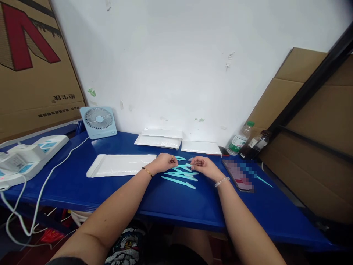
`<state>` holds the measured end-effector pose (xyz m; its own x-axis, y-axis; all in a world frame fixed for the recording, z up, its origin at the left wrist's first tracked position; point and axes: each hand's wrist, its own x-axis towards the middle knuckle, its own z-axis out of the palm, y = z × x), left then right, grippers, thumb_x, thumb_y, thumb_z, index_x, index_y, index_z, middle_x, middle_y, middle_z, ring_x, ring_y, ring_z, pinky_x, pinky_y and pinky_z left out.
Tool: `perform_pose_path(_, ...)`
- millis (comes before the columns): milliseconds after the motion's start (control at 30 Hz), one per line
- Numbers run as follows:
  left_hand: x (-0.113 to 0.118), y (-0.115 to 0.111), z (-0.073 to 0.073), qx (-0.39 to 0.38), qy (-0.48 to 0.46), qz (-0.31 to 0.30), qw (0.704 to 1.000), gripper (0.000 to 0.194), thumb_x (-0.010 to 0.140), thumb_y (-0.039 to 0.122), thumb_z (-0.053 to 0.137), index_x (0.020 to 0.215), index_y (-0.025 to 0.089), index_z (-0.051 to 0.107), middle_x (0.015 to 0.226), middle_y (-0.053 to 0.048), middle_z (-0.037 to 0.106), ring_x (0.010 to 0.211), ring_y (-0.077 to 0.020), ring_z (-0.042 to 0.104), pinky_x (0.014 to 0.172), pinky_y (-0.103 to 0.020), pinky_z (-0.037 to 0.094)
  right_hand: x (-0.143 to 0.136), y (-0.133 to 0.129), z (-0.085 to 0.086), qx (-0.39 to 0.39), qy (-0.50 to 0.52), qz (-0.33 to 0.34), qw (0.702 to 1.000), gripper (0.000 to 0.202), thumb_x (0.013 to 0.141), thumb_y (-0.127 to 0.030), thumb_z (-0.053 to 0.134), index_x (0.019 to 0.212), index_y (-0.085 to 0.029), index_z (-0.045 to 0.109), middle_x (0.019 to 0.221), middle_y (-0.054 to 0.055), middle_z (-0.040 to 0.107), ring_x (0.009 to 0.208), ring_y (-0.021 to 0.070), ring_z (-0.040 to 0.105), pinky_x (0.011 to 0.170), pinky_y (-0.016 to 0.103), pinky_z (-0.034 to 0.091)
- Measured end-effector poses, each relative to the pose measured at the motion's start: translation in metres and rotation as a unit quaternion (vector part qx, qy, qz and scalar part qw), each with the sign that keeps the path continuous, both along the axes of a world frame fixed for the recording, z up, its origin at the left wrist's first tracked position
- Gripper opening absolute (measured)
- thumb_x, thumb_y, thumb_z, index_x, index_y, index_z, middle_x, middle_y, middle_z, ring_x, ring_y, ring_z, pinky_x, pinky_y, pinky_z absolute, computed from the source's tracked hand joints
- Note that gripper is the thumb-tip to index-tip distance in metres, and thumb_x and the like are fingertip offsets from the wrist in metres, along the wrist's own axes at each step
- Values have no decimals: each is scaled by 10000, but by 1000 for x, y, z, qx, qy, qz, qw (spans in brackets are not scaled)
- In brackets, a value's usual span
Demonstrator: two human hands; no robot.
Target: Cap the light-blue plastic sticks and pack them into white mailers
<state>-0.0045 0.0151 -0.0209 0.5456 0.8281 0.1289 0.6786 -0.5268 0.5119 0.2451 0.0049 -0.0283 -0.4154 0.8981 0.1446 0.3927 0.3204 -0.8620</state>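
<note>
Over the blue table, my left hand (166, 162) and my right hand (204, 166) face each other with their fingers pinched. A slim turquoise eyebrow razor (183, 166) spans the gap between them, one end at each hand's fingertips. Several more turquoise razors (179, 181) lie loosely crossed just below the hands. Behind the fingers, another turquoise piece (180, 158) shows in part. Beside my right fingertips is a small pale, greyish piece (191, 159), too small to make out. A white padded mailer (121, 165) lies flat by my left wrist.
More white mailers (158, 140) are stacked against the wall, with another white packet (201, 147) alongside. A phone (237, 176) and two bottles (241, 139) stand or lie at the right. To the left are a light-blue fan (99, 121) and a power strip (52, 145) with cables.
</note>
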Motion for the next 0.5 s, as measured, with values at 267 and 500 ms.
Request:
perform_pose_path(267,-4,12,-7,129,83,116,981,203,806,311,531,949,249,661,1049,-51,645,1031,-235,533,817,-330,379,0,15,-12,199,-307,-154,918,269,843,-220,515,1066,-295,645,1166,58,577,1071,248,464,840,390,341)
perform_pose_path(500,-4,15,-7,117,106,100,982,167,807,257,511,781,221,672,814,-18,692,853,-201,585,753,-321,339,-1,14,-10,136,-326,-176,919,77,791,-262,596,777,-213,654,972,52,608,955,227,491,772,338,321)
